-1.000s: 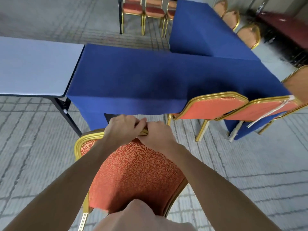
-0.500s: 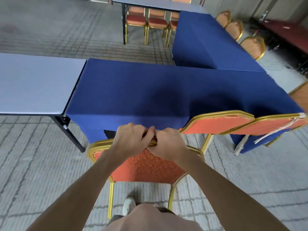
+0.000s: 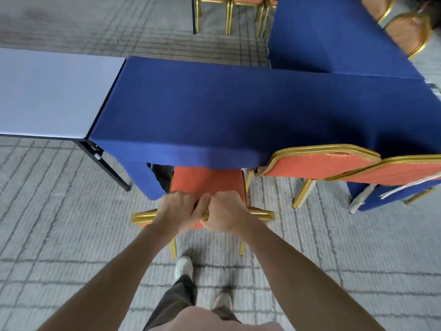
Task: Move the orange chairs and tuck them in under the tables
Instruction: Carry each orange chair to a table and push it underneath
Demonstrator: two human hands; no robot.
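An orange chair with a gold frame stands upright at the front of the blue-clothed table. The front of its seat reaches under the cloth's hem. My left hand and my right hand sit side by side and both grip the gold top rail of its backrest. Two more orange chairs lean their backs against the table edge to the right.
A bare grey table adjoins on the left, its black leg close to the chair. A second blue table runs away at the back right with chairs beside it. Grey patterned carpet lies all around; my feet stand behind the chair.
The chair has gone from tilted back to upright and moved forward, so its seat now reaches under the cloth. Both hands have kept their grip on the top rail.
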